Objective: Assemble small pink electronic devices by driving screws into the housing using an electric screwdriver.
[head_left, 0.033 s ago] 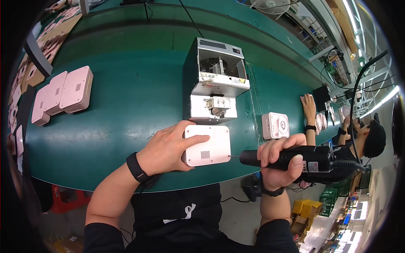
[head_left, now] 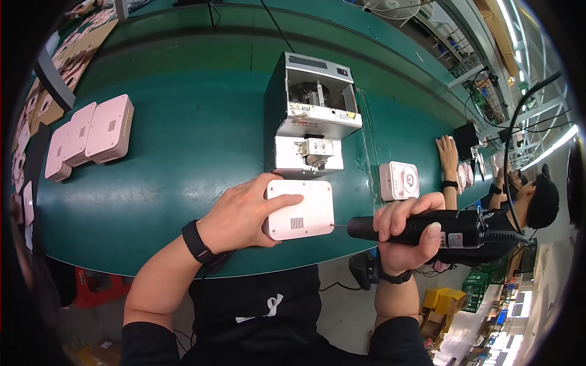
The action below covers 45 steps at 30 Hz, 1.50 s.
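Head view: nearest, the right hand (head_left: 406,241) grasps a black cylindrical electric screwdriver (head_left: 452,230) with a ribbed cord sleeve, its slim metal bit (head_left: 340,226) reaching the near right corner of a pale pink, rounded rectangular plastic case (head_left: 314,210). That case lies near the table's (head_left: 195,165) near edge, slotted vent upward; the left hand's (head_left: 241,210) grip closes around its left end, one finger stretched across the smooth, matt shell. Work appears to be in hand at that one corner; dark round recesses mark the others, but whether they hold screws I cannot tell. Farther right stands another pink case (head_left: 392,183) with a round, ringed face, seemingly left to do. Three overlapping pink cases (head_left: 110,134) lie vent up at the far left, perhaps already done. Beyond the held case sits a boxy grey-and-black metal machine (head_left: 317,119), open-fronted, with worn, patchy edges. All rest on glossy, faintly scuffed green sheeting.
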Motion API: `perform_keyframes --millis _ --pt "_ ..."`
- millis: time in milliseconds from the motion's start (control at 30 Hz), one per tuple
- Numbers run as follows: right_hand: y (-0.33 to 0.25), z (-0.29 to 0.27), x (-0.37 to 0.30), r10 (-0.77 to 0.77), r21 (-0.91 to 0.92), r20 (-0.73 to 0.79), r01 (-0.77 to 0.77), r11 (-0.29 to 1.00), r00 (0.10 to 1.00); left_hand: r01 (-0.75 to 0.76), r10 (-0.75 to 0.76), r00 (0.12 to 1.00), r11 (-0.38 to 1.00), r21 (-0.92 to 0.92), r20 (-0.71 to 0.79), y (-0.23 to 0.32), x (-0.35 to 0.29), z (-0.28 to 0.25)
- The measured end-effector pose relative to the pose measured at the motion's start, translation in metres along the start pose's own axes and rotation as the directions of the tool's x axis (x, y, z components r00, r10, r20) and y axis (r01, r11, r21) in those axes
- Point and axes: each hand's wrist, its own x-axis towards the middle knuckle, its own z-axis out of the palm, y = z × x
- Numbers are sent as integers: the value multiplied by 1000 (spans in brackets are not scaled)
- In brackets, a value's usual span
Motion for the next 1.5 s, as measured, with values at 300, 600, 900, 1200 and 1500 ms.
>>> perform_keyframes --millis 300,600,900,1200,1500 --pt "15 2 -3 -51 -100 39 54 994 998 23 -23 1000 1000 1 21 2 1 -2" --pt "11 -3 4 -35 -52 140 42 998 990 25 -24 999 999 -31 23 2 1 -4" --pt "-31 -10 -25 -338 -141 -71 326 935 939 328 -276 941 891 -315 197 23 8 -15" --pt "14 -44 -96 -152 -15 -56 151 988 987 313 -313 949 950 -6 -29 40 14 -23" --pt "17 -48 -94 -405 -158 183 434 887 896 18 -15 1000 985 172 -19 43 35 8"
